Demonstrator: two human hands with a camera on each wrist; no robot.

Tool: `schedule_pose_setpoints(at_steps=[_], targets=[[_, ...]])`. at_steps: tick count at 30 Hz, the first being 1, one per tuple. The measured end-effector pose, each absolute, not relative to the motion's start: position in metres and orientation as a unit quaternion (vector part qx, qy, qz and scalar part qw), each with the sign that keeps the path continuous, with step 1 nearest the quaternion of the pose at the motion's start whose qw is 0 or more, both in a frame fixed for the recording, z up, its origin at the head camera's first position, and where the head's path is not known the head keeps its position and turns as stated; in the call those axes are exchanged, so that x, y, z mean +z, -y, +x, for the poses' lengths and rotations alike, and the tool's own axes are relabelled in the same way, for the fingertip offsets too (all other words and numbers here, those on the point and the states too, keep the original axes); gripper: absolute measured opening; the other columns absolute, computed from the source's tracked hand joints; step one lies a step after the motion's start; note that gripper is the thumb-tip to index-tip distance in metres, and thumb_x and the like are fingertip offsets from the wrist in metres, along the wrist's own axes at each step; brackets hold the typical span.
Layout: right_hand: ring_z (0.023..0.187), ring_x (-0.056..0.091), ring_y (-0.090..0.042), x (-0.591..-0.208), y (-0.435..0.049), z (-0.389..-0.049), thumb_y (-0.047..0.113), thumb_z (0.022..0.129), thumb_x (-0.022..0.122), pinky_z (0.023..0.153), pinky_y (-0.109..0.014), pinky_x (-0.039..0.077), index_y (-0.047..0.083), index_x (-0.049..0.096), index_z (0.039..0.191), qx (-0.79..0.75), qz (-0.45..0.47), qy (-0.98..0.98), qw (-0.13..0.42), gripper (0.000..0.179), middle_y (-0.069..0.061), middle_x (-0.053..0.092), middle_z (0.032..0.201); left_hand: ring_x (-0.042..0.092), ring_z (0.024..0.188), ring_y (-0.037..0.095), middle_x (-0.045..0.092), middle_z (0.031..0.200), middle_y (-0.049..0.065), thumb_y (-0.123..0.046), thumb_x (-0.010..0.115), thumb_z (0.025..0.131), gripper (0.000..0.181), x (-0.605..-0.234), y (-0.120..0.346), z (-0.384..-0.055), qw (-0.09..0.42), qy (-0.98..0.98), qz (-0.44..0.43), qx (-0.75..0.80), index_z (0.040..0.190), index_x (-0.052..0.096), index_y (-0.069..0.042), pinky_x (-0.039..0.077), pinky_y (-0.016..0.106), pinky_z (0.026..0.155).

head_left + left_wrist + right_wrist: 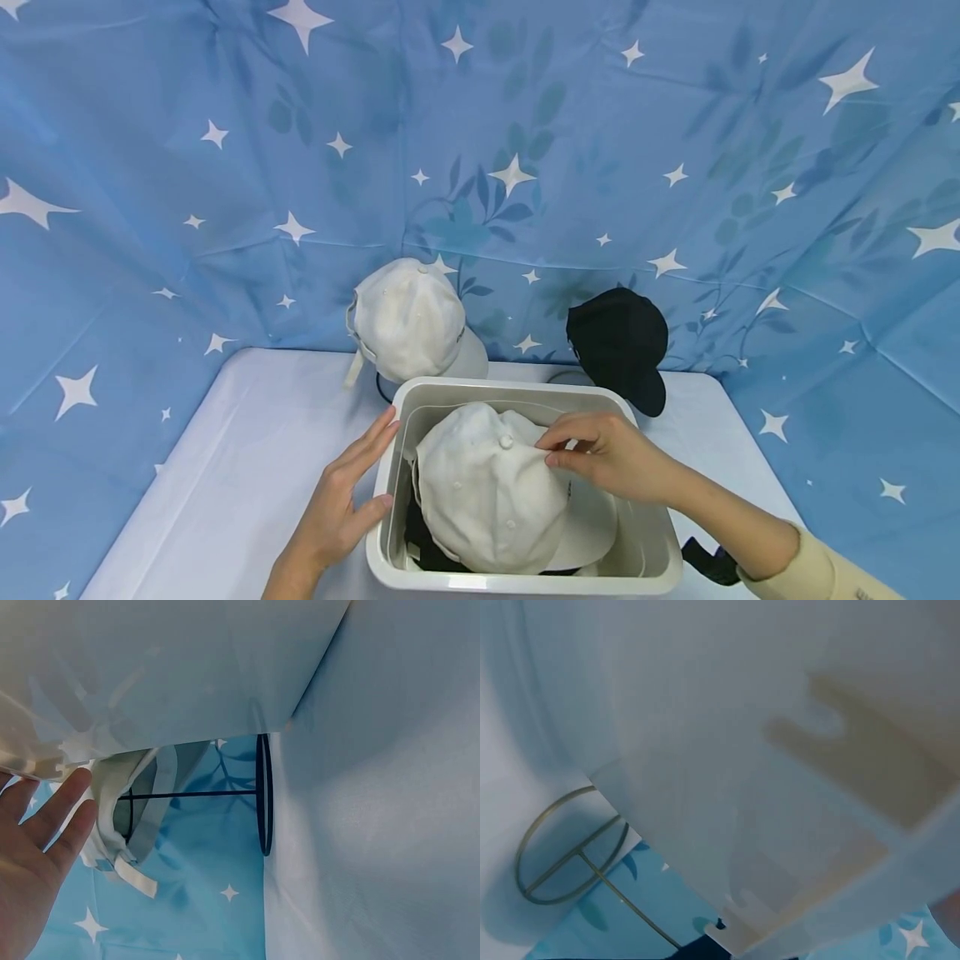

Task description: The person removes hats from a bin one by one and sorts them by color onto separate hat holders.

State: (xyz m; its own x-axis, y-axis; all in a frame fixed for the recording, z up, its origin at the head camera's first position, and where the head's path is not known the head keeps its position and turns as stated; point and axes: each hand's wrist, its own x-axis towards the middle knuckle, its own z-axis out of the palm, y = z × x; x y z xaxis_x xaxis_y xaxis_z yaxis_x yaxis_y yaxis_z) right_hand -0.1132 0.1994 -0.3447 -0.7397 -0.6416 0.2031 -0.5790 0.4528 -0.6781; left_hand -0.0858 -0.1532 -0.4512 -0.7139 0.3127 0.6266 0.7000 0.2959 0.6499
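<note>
A blue backdrop (pixel 375 100) with white stars and leaf sprays rises behind the white table (pixel 247 433) — far left, a white cap (pixel 408 321) on a black wire stand (pixel 202 795); far right, a black cap (pixel 618 346).

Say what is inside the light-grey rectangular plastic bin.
A white fabric cap lies uppermost in the bin; something black shows beneath. The cap covers most of that, so its full shape cannot be seen.

The tub (pixel 510 581) at lower centre is viewed forward and down from above by the head camera, while its outer wall (pixel 187 675) is faced closely from each wrist, across the left frame's top and most of the right's, a white cap (pixel 408 321) being shared by head and left-wrist views.
</note>
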Motion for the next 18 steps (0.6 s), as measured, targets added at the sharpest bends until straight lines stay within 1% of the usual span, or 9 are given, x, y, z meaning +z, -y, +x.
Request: schedule_pose_setpoints(at_steps=[11, 18], targets=[[0.081, 0.062, -0.009, -0.331, -0.202, -0.118, 0.011, 0.081, 0.071, 0.063, -0.027, 0.055, 0.019, 0.072, 0.103, -0.384, -0.385, -0.839, 0.012, 0.022, 0.007, 0.069, 0.096, 0.036, 0.134, 0.032, 0.034, 0.149, 0.018, -0.006, 0.056, 0.069, 0.073, -0.45, 0.154, -0.086, 0.193, 0.789, -0.319, -0.488, 0.14, 0.042, 0.001, 0.024, 0.021, 0.109], [0.076, 0.06, -0.008, -0.325, -0.201, -0.121, 0.004, 0.078, 0.072, 0.059, -0.025, 0.053, 0.017, 0.072, 0.101, -0.372, -0.412, -0.831, -0.03, 0.026, 0.005, 0.069, 0.095, 0.037, 0.134, 0.031, 0.034, 0.148, 0.018, -0.007, 0.057, 0.07, 0.072, -0.45, 0.154, -0.085, 0.196, 0.788, -0.319, -0.489, 0.14, 0.042, 0.001, 0.024, 0.021, 0.108]])
